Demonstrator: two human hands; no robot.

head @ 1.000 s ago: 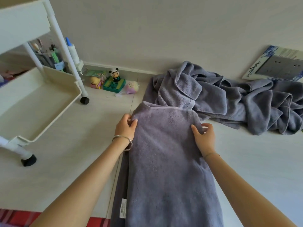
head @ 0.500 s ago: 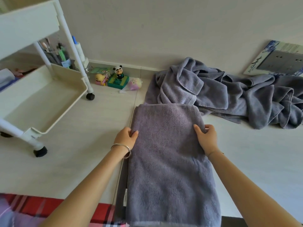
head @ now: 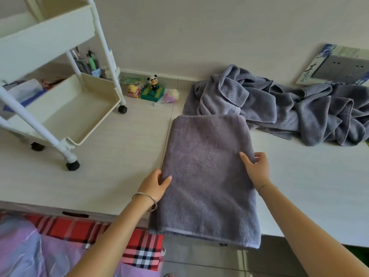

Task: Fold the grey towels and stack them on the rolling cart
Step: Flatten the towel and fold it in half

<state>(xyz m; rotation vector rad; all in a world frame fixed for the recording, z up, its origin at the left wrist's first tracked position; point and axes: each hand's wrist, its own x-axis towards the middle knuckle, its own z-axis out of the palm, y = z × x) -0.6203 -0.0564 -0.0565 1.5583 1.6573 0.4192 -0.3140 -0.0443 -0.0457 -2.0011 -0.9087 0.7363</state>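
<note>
Fingertips hide beneath the side edges of the towel (head: 205, 176); the left hand (head: 154, 185) and right hand (head: 255, 168) each pinch it, thumbs on top.

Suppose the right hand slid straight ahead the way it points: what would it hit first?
Likely the heap of unfolded grey towels, beyond the folded towel that the right hand grips; depth is hard to judge.
</note>
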